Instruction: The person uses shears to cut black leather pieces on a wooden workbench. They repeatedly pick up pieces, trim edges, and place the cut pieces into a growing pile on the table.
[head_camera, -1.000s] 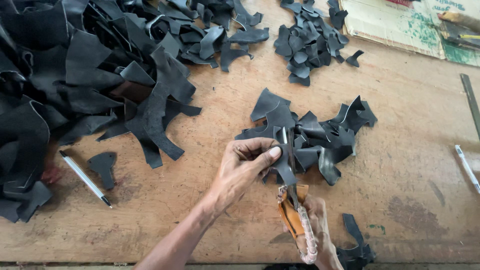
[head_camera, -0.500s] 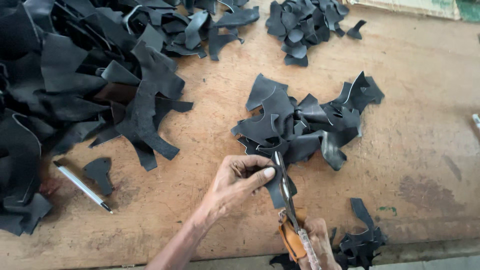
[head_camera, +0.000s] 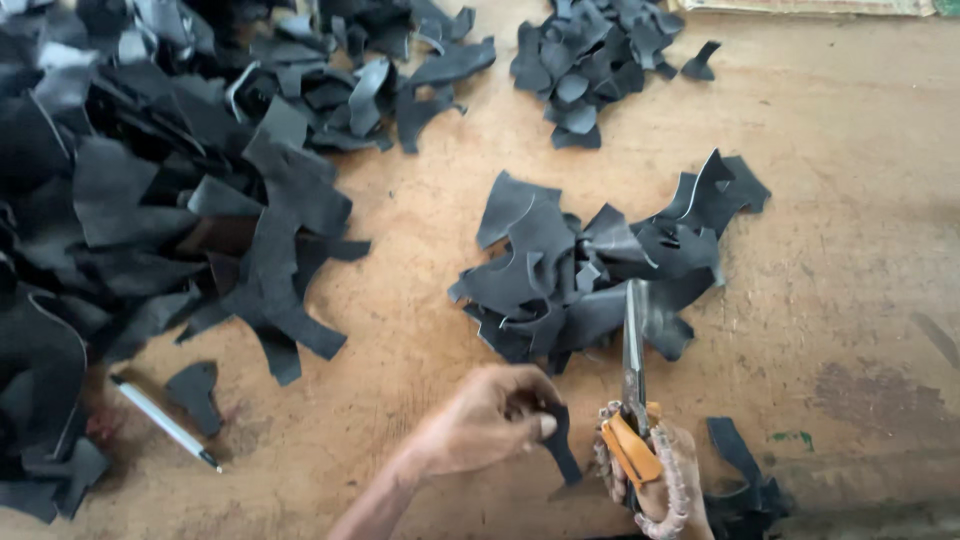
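The left hand (head_camera: 490, 425) pinches a small dark strip of cut leather-like material (head_camera: 560, 450) between thumb and fingers, low over the worn wooden desk (head_camera: 860, 260). Just beside it the right hand (head_camera: 660, 480) is closed around the orange handles of long steel scissors (head_camera: 634, 390), blades seemingly together and pointing up toward a loose pile of black offcuts (head_camera: 600, 270). A white pen (head_camera: 165, 423) lies well to the left, near a larger heap of black pieces (head_camera: 150, 200).

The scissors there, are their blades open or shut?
Shut. The scissors in the right hand show one narrow blade line pointing up the table, with no gap. The left hand holds a black piece beside them.
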